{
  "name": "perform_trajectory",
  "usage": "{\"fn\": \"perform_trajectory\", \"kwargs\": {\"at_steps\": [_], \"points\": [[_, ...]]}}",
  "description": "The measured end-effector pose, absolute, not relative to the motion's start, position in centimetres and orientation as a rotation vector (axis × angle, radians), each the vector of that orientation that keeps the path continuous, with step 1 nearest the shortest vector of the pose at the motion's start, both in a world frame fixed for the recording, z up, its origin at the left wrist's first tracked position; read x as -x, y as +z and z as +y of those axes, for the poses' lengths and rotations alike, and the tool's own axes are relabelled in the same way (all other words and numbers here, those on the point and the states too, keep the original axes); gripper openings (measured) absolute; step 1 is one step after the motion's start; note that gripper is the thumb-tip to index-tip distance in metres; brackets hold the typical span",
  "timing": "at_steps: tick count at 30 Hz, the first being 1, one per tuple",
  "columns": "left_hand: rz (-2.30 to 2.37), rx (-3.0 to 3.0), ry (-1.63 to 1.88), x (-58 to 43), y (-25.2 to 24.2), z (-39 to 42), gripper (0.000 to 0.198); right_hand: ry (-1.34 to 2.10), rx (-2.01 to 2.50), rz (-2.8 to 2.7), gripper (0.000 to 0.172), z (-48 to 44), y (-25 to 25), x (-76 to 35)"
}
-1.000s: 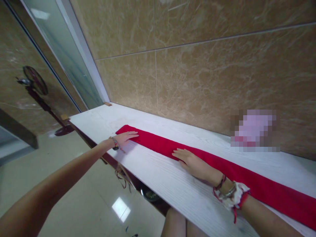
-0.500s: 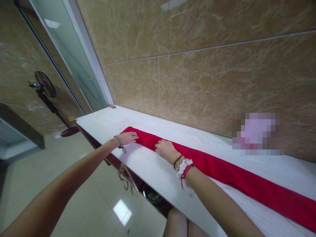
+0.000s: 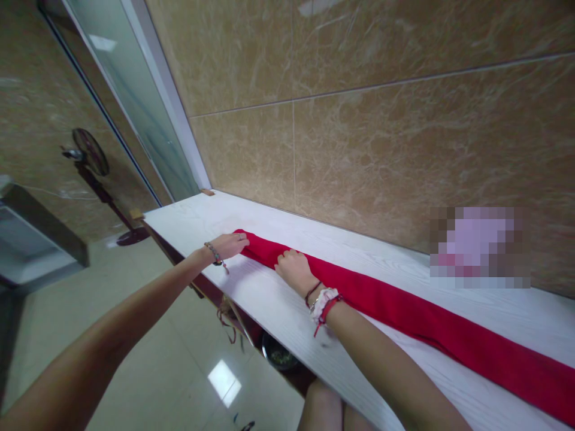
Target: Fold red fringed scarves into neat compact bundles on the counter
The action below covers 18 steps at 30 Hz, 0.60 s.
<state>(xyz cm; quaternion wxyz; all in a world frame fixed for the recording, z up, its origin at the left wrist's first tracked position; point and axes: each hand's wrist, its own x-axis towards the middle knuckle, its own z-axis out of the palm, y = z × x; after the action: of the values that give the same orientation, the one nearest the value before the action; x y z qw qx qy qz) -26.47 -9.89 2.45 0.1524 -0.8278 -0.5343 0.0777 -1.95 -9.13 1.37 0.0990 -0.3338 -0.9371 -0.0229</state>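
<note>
A long red cloth [image 3: 381, 296], folded into a narrow strip, lies flat along a white wood-grain table [image 3: 184, 218]. At its far left end, my left hand [image 3: 230, 245] has closed fingers on the corner; the thumb is mostly hidden. My right hand [image 3: 294, 271] rests farther along the near edge, its fingers curled over the fabric. The cloth runs on under my right forearm and out of view at the lower right. Bracelets circle both wrists, with a white scrunchie [image 3: 324, 304] on the right one.
A marbled tile wall [image 3: 359, 149] borders the table's far side. A blurred-out pinkish patch [image 3: 480, 239] appears near the wall. Below the near edge sits a metal bowl [image 3: 279, 353] on a lower shelf. A standing fan [image 3: 92, 152] is on the left by a glass door [image 3: 148, 114].
My left hand has shifted left to the cloth's end, closing its fingers there. My right hand has slid slightly left along the near edge. The view has moved a little.
</note>
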Motion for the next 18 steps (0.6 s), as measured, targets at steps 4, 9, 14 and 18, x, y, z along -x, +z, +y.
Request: {"fn": "perform_trajectory", "kwargs": {"at_steps": [4,9,14,18], "points": [[-1.573,2.298,0.425,25.7,1.9,-10.4,0.017,-0.085,0.930,-2.868,0.028,-9.1,1.1,2.8],[-1.623,2.300,0.395,25.4,1.5,-10.8,0.016,-0.038,0.932,-2.937,0.028,-9.4,1.8,2.7],[-1.625,2.283,0.312,26.1,2.1,-10.7,0.019,-0.027,1.024,-2.880,0.030,-9.6,2.3,2.1],[-1.554,2.220,0.273,26.6,2.5,-10.8,0.019,-0.033,1.024,-2.805,0.028,-9.7,2.1,1.3]]}}
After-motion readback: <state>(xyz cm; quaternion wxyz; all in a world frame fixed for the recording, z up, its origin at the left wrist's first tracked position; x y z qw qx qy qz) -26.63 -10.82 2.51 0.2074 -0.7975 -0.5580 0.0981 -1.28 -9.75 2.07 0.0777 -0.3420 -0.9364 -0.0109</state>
